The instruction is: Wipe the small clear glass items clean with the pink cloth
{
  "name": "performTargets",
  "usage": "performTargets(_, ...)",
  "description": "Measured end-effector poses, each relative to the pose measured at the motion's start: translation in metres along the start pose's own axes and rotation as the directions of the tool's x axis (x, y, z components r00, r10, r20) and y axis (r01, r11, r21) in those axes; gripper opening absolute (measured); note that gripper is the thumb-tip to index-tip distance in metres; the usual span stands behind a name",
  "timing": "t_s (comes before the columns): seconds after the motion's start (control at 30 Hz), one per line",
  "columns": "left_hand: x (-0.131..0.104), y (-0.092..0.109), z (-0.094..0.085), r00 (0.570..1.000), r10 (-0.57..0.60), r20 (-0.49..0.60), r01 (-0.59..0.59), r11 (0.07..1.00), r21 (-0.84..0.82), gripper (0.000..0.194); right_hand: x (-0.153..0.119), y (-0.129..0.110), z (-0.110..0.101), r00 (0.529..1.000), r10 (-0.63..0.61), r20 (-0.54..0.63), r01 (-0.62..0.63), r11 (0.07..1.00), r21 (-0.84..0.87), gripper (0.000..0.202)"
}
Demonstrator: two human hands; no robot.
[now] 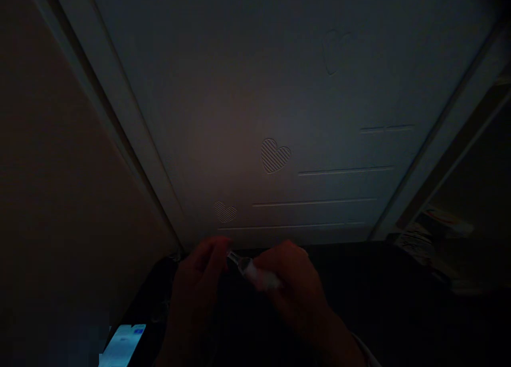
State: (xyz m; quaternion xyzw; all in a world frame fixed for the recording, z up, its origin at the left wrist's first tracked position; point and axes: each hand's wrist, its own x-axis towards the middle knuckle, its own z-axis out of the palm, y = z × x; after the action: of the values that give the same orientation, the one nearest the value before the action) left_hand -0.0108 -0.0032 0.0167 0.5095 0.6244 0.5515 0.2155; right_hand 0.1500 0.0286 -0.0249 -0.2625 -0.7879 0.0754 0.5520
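The light is very dim. My right hand is closed around a small whitish object, whose kind I cannot make out. A clear, shiny narrow tip sticks out from it towards my left hand. The left thumb and fingers are pinched together beside that tip. Whether they touch it, or what lies between them, is too dark to tell. Both hands are above a black surface, low in the view.
A pale panel with embossed striped hearts and grooved lines rises in front. A lit phone screen lies at lower left. A brownish wall stands on the left; dim printed items are at right.
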Motion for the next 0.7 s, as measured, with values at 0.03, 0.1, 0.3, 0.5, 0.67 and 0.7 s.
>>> performTargets(0.03,0.0,0.002,0.0,1.0,-0.002,0.0,0.002,1.0,-0.007,0.026,0.0,-0.001,-0.001,1.0,0.01,-0.003,-0.01,1.0,-0.001,0.025)
performTargets(0.1,0.0,0.004,0.0,1.0,-0.013,0.007,0.013,1.0,-0.013,0.025,0.001,-0.001,-0.001,0.999,0.038,-0.007,-0.038,0.999,0.003,0.024)
performTargets(0.3,0.0,0.002,0.0,1.0,0.004,0.022,-0.003,0.998,-0.064,0.021,-0.002,0.0,0.0,0.985,0.17,-0.012,-0.168,0.984,0.062,0.023)
performTargets(0.5,-0.002,-0.004,-0.001,0.998,0.014,0.057,-0.005,0.99,-0.139,0.018,0.002,-0.002,-0.001,0.97,0.24,-0.024,-0.234,0.961,0.148,0.017)
performTargets(0.67,-0.005,-0.008,0.001,0.998,0.032,0.06,-0.019,0.977,-0.211,0.019,0.003,-0.002,0.0,0.953,0.302,-0.036,-0.29,0.938,0.19,0.018)
performTargets(0.7,-0.006,-0.008,0.001,0.997,0.035,0.067,-0.02,0.976,-0.216,0.02,0.003,-0.002,0.001,0.947,0.318,-0.038,-0.305,0.933,0.191,0.018)
